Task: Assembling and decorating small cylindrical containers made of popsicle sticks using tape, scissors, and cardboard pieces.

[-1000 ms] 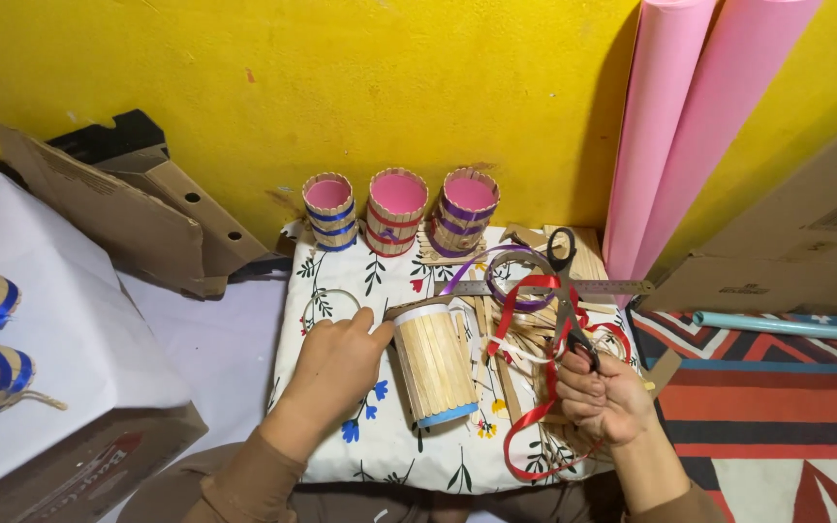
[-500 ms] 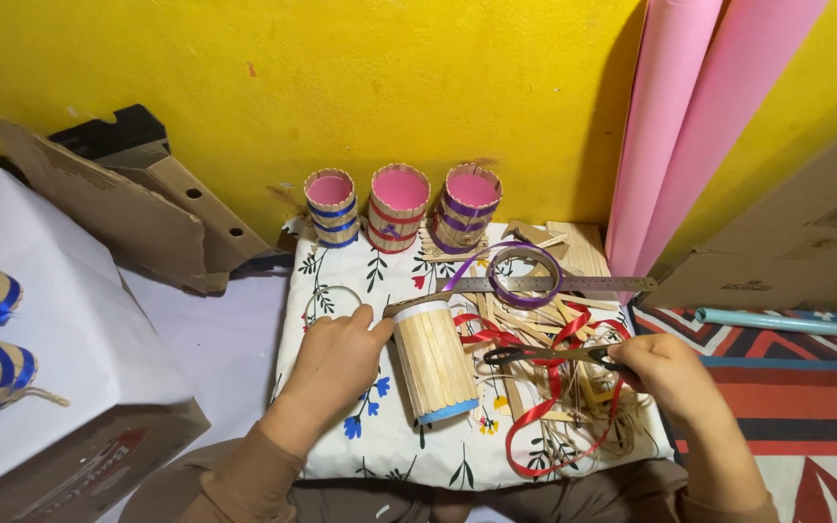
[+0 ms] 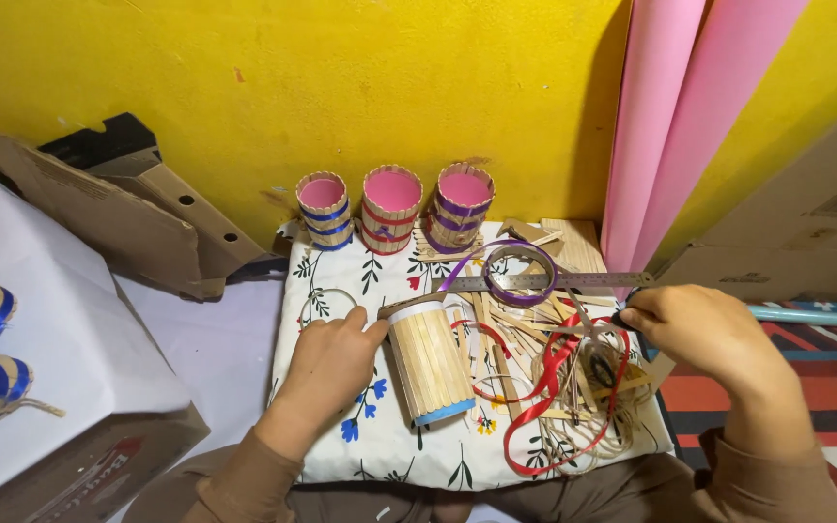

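left hand [image 3: 331,360] pinching ribbed stick cylinder [image 3: 428,360] | right hand [image 3: 699,334] gripping dark scissors handle [image 3: 622,317], glossy red ribbon [image 3: 544,387] beside

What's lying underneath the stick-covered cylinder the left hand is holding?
The stick-covered cylinder rests on a white floral cloth, steadied by the left hand. Beside it lie loose wooden sticks and red ribbon. The surface beneath the cloth is covered.
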